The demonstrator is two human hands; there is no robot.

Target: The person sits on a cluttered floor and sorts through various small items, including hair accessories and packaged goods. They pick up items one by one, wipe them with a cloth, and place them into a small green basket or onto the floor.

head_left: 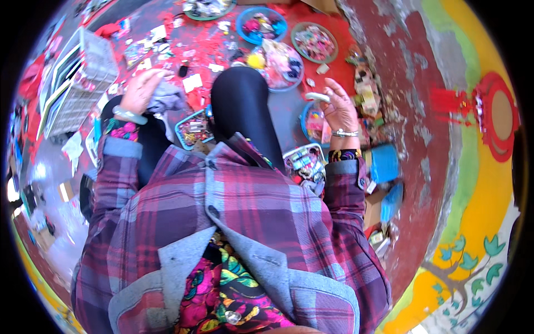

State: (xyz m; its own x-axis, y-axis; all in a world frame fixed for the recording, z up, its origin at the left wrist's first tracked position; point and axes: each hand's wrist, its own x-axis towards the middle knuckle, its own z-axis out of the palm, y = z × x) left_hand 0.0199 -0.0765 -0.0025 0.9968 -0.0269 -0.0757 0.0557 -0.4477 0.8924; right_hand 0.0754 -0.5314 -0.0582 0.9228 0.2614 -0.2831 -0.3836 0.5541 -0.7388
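My left hand point(142, 92), with a pale bangle at the wrist, is raised beside a crumpled grey cloth point(167, 98). Its fingers stretch to the right above the cloth; the thumb side is hidden, and no firm hold on the cloth shows. On the right, my right hand point(340, 114) wears a silver-coloured bracelet and pinches a small white oblong piece point(317, 97) whose kind I cannot make out. Below that hand is a blue basket of pink items point(305, 123). A white basket of mixed small goods point(303, 161) sits near my right forearm.
A light plastic crate point(94, 67) stands at the left. Round baskets, one blue point(239, 25), one green-rimmed point(335, 47), hold small colourful items ahead. A small teal tray point(181, 133) lies between my legs. Cartons line the red-painted wall base point(409, 111) at right; scraps litter the floor.
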